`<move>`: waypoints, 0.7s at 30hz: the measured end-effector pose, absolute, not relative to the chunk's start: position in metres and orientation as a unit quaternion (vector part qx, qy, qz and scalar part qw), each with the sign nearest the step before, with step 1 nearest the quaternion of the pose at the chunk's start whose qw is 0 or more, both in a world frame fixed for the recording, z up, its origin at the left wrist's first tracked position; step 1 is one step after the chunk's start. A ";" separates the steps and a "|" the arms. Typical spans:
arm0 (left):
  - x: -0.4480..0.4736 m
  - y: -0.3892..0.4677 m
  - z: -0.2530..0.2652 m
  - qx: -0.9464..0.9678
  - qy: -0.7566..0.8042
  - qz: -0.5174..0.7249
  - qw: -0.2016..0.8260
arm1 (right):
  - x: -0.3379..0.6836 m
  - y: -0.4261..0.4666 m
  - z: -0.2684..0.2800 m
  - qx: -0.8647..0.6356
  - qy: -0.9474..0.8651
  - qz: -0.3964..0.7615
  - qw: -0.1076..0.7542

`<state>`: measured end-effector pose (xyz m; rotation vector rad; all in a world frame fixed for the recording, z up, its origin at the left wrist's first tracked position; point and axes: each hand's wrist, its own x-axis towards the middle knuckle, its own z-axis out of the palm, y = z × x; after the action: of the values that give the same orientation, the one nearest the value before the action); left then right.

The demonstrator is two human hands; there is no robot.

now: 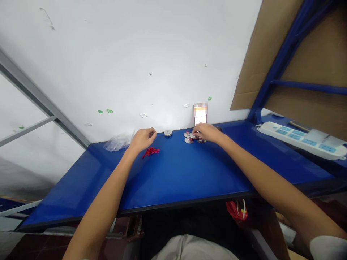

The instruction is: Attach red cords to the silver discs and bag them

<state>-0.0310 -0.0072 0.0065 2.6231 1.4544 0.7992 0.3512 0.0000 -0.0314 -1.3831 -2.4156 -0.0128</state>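
Note:
My left hand [143,139] is above the blue table, its thumb and fingers pinched together; whatever is between the tips is too small to make out. A tangled bunch of red cord [151,152] lies just below that hand. Farther right, my right hand [205,132] reaches into a cluster of shiny round metal discs [189,140] with small red pieces on them. Its fingers are closed at the edge of one disc, partly hiding the others. Between the hands, near the wall, sits a round metal stack [168,133].
A phone with a lit screen [200,117] leans against the wall behind my right hand. Crumpled clear plastic [117,142] lies left of my left hand. A white power strip [303,139] lies at the right of the blue table [173,180]. A blue frame [273,68] rises there.

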 end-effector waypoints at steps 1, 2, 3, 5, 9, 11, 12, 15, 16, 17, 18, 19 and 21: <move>-0.030 -0.008 0.006 0.845 0.470 0.254 0.016 | 0.349 -0.001 -0.032 -0.496 -0.850 -0.008 0.175; -0.030 -0.008 0.006 0.845 0.472 0.250 0.014 | 0.346 -0.002 -0.033 -0.503 -0.847 -0.012 0.171; -0.029 -0.009 0.006 0.846 0.473 0.245 0.013 | 0.344 -0.003 -0.033 -0.509 -0.844 -0.015 0.165; -0.027 -0.011 0.007 0.849 0.475 0.230 0.014 | 0.342 -0.004 -0.034 -0.518 -0.842 -0.012 0.151; -0.026 -0.013 0.007 0.851 0.481 0.210 0.017 | 0.343 -0.004 -0.033 -0.520 -0.842 0.004 0.143; -0.027 -0.012 0.007 0.850 0.483 0.208 0.018 | 0.346 -0.004 -0.032 -0.512 -0.844 0.012 0.161; -0.027 -0.012 0.007 0.850 0.483 0.209 0.017 | 0.347 -0.004 -0.031 -0.507 -0.844 0.014 0.176; -0.029 -0.011 0.010 0.847 0.485 0.216 0.011 | 0.353 -0.002 -0.027 -0.502 -0.834 0.007 0.231; -0.030 -0.011 0.011 0.846 0.487 0.219 0.010 | 0.355 -0.001 -0.025 -0.505 -0.827 0.002 0.247; -0.031 -0.011 0.012 0.844 0.489 0.219 0.009 | 0.357 -0.001 -0.024 -0.510 -0.820 -0.004 0.258; -0.032 -0.012 0.014 0.843 0.493 0.215 0.011 | 0.357 -0.001 -0.023 -0.515 -0.814 -0.009 0.268; -0.034 -0.012 0.015 0.843 0.497 0.204 0.018 | 0.357 -0.001 -0.021 -0.518 -0.810 -0.014 0.276; -0.038 -0.012 0.018 0.847 0.503 0.163 0.048 | 0.354 -0.004 -0.019 -0.517 -0.805 -0.024 0.289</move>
<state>-0.0383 -0.0120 0.0184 2.5837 1.5354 0.4976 0.3541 -0.0043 -0.0193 -1.3808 -2.1486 -0.0653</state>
